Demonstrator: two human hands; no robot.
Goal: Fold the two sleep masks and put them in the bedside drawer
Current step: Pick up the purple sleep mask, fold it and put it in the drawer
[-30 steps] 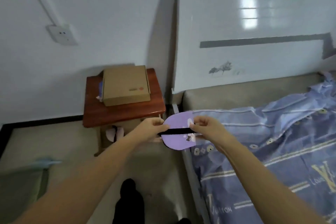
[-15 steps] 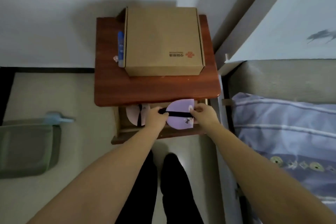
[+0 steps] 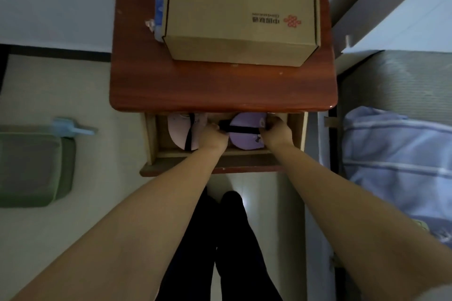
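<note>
Both arms extended into open drawer [image 3: 297, 129], left hand [image 3: 212, 136] and right hand [image 3: 276, 131] fingers pinching folded purple mask [image 3: 244, 139] ends, pink mask [image 3: 179, 134] at 9 o'clock.

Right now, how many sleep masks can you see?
2. A pale pink mask lies on the left in the open drawer; a purple mask is on the right, held by both hands. The tabletop may hide more.

box [image 3: 241, 7]: red knot logo, with a line of dark print beside it, upside down to the camera | print too small to read
</note>
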